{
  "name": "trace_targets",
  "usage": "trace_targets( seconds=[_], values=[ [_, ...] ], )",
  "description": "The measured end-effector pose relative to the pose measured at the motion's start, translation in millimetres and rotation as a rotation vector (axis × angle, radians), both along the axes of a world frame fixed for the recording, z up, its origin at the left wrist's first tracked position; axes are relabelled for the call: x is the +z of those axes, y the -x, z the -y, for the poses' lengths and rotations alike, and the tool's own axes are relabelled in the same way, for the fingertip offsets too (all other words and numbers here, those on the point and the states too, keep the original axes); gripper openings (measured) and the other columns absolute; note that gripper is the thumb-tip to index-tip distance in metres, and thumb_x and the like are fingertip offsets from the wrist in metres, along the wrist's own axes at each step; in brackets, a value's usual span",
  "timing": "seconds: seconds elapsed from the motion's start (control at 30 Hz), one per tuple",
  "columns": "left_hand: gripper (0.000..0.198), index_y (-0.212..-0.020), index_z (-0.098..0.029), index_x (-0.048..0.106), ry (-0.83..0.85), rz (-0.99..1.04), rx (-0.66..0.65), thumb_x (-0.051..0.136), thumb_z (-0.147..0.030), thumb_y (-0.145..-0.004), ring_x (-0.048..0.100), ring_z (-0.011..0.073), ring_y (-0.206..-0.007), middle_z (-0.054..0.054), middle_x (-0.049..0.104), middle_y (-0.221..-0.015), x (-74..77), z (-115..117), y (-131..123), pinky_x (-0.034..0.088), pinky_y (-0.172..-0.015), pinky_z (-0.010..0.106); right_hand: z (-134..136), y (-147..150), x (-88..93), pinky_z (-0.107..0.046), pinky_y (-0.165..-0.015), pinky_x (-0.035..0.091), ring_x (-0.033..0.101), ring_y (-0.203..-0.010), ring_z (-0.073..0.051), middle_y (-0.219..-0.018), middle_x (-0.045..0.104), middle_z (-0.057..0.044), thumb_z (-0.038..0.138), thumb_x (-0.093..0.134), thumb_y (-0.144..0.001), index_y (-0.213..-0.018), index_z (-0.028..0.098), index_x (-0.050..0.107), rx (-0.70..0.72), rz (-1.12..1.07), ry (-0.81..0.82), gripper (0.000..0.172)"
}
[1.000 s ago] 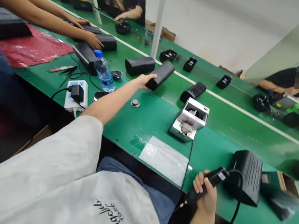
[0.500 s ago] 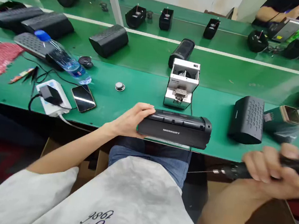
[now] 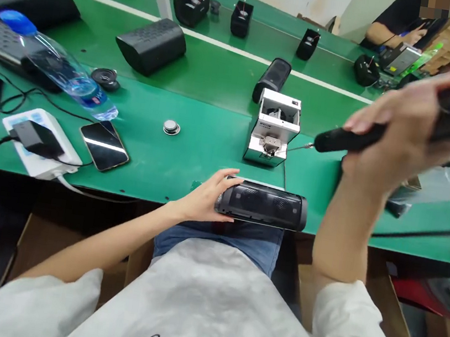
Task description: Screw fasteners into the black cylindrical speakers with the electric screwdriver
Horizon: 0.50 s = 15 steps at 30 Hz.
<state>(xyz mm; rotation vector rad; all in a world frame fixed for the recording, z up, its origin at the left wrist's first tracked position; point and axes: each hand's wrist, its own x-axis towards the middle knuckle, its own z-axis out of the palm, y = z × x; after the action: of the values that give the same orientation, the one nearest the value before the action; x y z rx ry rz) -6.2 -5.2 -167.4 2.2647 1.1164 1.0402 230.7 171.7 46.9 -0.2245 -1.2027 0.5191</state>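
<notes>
At the bench's front edge my left hand (image 3: 206,196) grips the left end of a black speaker (image 3: 264,204), whose dark glossy side with perforated patches faces up. My right hand (image 3: 402,126) is raised at the right, wrapped round a black electric screwdriver (image 3: 336,135). Its thin bit points left, with the tip at the white screw feeder (image 3: 274,131). The feeder stands just beyond the speaker. Whether a screw sits on the bit is too small to tell.
A phone (image 3: 105,145), a white power strip (image 3: 39,145), a water bottle (image 3: 63,68) and a small round part (image 3: 171,127) lie to the left. Black speaker housings (image 3: 152,47) stand on the green belt behind. Another person (image 3: 389,30) sits across at the right.
My right hand has swung the screwdriver up and forward from low right to the screw feeder. My left hand has tipped the speaker so its glossy side shows instead of the lettered side.
</notes>
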Motion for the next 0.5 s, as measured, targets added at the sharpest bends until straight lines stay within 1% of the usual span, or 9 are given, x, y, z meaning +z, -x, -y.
trace_targets(
  seconds=[0.07, 0.1, 0.13, 0.27, 0.33, 0.4, 0.43, 0.5],
  values=[
    [0.117, -0.180, -0.034, 0.024, 0.097, 0.083, -0.009, 0.098, -0.043, -0.090, 0.049, 0.0459, -0.163, 0.023, 0.044, -0.172, -0.5, -0.9, -3.1, 0.051, -0.132, 0.069, -16.1, 33.8, -12.1, -0.029, -0.038, 0.034, 0.041, -0.042, -0.011, -0.062, 0.039, 0.006, 0.042, 0.084, -0.092, -0.096, 0.028, 0.068, 0.047, 0.048, -0.136, 0.021],
    [0.119, -0.181, -0.034, 0.023, 0.118, 0.116, -0.012, 0.099, -0.042, -0.090, 0.051, 0.0452, -0.162, 0.022, 0.046, -0.170, -2.0, -2.2, -4.0, 0.051, -0.132, 0.068, -21.3, 43.2, -17.8, -0.030, -0.037, 0.033, 0.041, -0.041, -0.012, -0.062, 0.038, 0.006, 0.045, 0.084, -0.095, -0.095, 0.028, 0.067, 0.050, 0.084, -0.158, 0.024],
    [0.121, -0.182, -0.034, 0.022, 0.128, 0.141, -0.012, 0.099, -0.042, -0.089, 0.051, 0.0450, -0.161, 0.021, 0.047, -0.170, -4.0, -3.7, -4.5, 0.051, -0.132, 0.068, -25.4, 48.5, -22.9, -0.031, -0.036, 0.033, 0.040, -0.040, -0.012, -0.062, 0.038, 0.006, 0.050, 0.085, -0.097, -0.094, 0.028, 0.067, 0.037, 0.120, -0.146, 0.028],
    [0.131, -0.184, -0.038, 0.014, 0.159, 0.187, -0.022, 0.101, -0.044, -0.087, 0.051, 0.0462, -0.161, 0.021, 0.045, -0.172, -13.3, -6.9, -4.4, 0.049, -0.132, 0.070, -38.3, 52.0, -36.2, -0.030, -0.036, 0.028, 0.036, -0.039, -0.010, -0.062, 0.038, 0.006, 0.068, 0.083, -0.099, -0.101, 0.028, 0.067, -0.054, 0.185, -0.133, 0.044],
    [0.137, -0.185, -0.040, 0.007, 0.183, 0.199, -0.025, 0.101, -0.044, -0.086, 0.051, 0.0462, -0.161, 0.021, 0.044, -0.173, -15.9, -7.0, -4.1, 0.049, -0.132, 0.071, -46.0, 53.2, -39.4, -0.029, -0.036, 0.028, 0.036, -0.039, -0.010, -0.063, 0.039, 0.007, 0.074, 0.080, -0.099, -0.106, 0.028, 0.066, -0.086, 0.202, -0.129, 0.048],
    [0.142, -0.185, -0.039, 0.002, 0.209, 0.205, -0.033, 0.103, -0.044, -0.085, 0.051, 0.0462, -0.161, 0.021, 0.044, -0.173, -16.8, -7.1, -3.8, 0.049, -0.132, 0.071, -53.7, 56.1, -40.5, -0.028, -0.036, 0.028, 0.036, -0.039, -0.009, -0.065, 0.042, 0.007, 0.071, 0.080, -0.100, -0.107, 0.027, 0.064, -0.101, 0.206, -0.114, 0.047],
    [0.145, -0.185, -0.039, 0.000, 0.222, 0.205, -0.038, 0.103, -0.045, -0.084, 0.052, 0.0463, -0.160, 0.021, 0.045, -0.173, -17.0, -7.3, -3.7, 0.050, -0.131, 0.070, -57.0, 57.8, -40.0, -0.027, -0.035, 0.028, 0.037, -0.039, -0.008, -0.067, 0.045, 0.007, 0.067, 0.081, -0.099, -0.106, 0.027, 0.063, -0.109, 0.196, -0.099, 0.045],
    [0.148, -0.185, -0.036, -0.002, 0.244, 0.202, -0.037, 0.104, -0.049, -0.083, 0.054, 0.0469, -0.158, 0.022, 0.047, -0.171, -17.6, -7.8, -3.7, 0.051, -0.129, 0.071, -61.6, 60.4, -37.5, -0.026, -0.033, 0.026, 0.034, -0.037, -0.007, -0.068, 0.046, 0.007, 0.053, 0.081, -0.097, -0.103, 0.026, 0.061, -0.125, 0.160, -0.061, 0.034]
  ],
)
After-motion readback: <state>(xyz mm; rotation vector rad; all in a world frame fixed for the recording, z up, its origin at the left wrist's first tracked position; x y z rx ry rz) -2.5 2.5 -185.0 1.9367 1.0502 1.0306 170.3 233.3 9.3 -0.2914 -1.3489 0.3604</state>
